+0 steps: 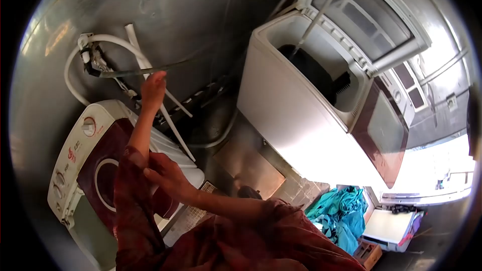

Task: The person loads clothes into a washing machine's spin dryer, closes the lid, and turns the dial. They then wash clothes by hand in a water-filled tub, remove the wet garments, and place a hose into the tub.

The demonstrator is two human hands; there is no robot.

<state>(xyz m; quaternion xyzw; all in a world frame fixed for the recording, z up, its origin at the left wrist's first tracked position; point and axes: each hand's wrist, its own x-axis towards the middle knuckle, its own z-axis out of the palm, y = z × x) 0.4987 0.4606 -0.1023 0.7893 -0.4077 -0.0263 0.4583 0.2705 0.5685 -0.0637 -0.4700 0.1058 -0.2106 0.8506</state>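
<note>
Metal wall [201, 10] behind the maroon-topped washer [90, 180]; over it, gripping left sleeve [133, 190] with right hand [170, 176]; past its edge, holding left hand [153, 91] out, cannot tell whether clenched.

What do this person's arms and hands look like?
The left hand and right hand are bare, without gloves. The sleeves are dark red, loose cloth, each ending short of the hand; any fine pattern is too blurred to tell.
</note>
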